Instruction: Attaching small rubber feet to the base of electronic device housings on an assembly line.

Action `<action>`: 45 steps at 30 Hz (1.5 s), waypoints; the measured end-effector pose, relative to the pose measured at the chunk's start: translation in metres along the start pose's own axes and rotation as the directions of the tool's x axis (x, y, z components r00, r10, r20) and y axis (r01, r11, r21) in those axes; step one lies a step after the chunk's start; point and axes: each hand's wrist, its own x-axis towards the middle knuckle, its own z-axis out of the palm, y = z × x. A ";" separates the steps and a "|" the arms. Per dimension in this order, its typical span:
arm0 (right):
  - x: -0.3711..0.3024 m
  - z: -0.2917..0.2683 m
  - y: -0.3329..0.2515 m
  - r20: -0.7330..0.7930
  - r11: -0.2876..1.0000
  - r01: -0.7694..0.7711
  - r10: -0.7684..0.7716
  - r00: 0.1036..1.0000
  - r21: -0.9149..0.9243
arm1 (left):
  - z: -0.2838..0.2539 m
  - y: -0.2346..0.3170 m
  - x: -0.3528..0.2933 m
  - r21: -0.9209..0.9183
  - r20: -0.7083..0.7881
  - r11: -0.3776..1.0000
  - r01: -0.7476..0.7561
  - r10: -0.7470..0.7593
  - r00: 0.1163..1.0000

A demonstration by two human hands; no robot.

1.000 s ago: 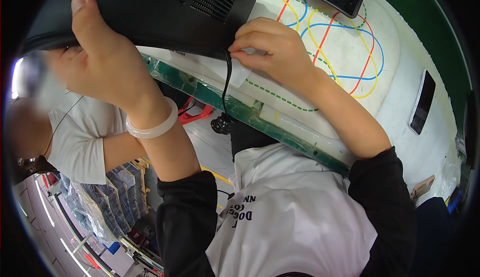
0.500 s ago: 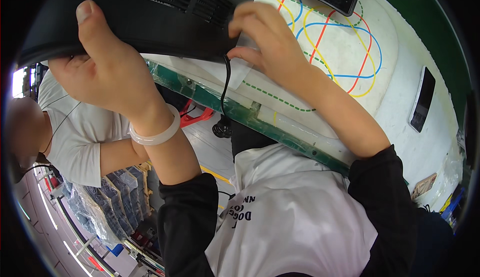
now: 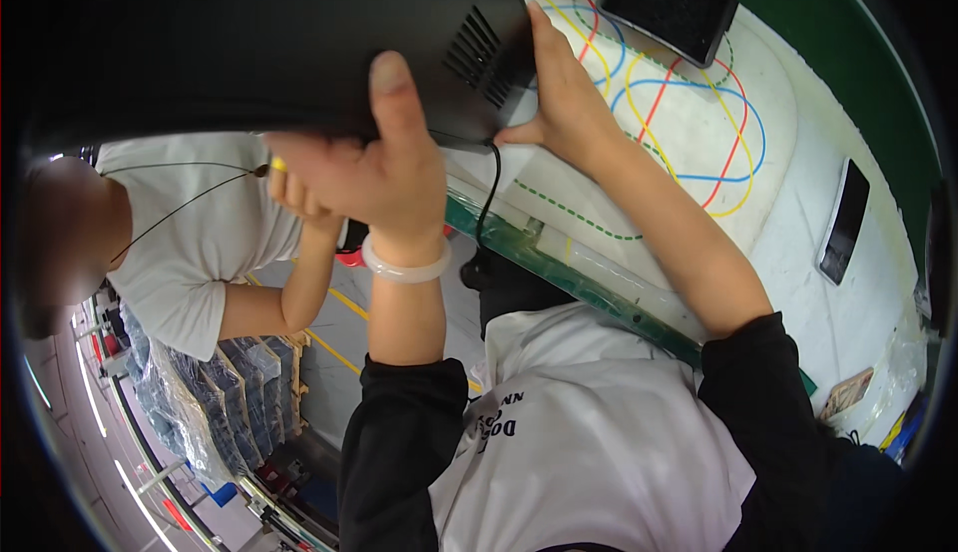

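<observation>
In the head view, the black housing (image 3: 269, 43) between ten and eleven o'clock could tip if my grip slipped, and its hanging cable (image 3: 491, 193) could snag on the green table edge (image 3: 619, 302). My left hand (image 3: 391, 185), at ten, grips its lower edge, thumb spread wide; my right hand (image 3: 577, 118), at one, clasps its side, thumb parted from partly hidden fingers.

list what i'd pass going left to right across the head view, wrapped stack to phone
plastic-wrapped stack → left hand → black cable → right hand → black tray-like item → phone
</observation>
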 end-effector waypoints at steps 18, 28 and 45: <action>-0.014 0.005 0.079 -0.005 0.996 0.003 -0.004 1.000 -0.087 | 0.031 -0.080 -0.066 0.263 0.103 0.962 0.069 -0.099 0.990; -0.009 0.007 0.084 -0.059 0.995 -0.021 0.015 0.998 -0.095 | 0.041 -0.075 -0.068 0.242 0.100 0.969 0.047 -0.073 0.992; 0.091 -0.131 -0.031 -0.375 0.912 0.325 -0.402 0.836 -0.251 | 0.029 -0.088 -0.124 -0.100 0.060 0.935 0.340 -0.335 0.940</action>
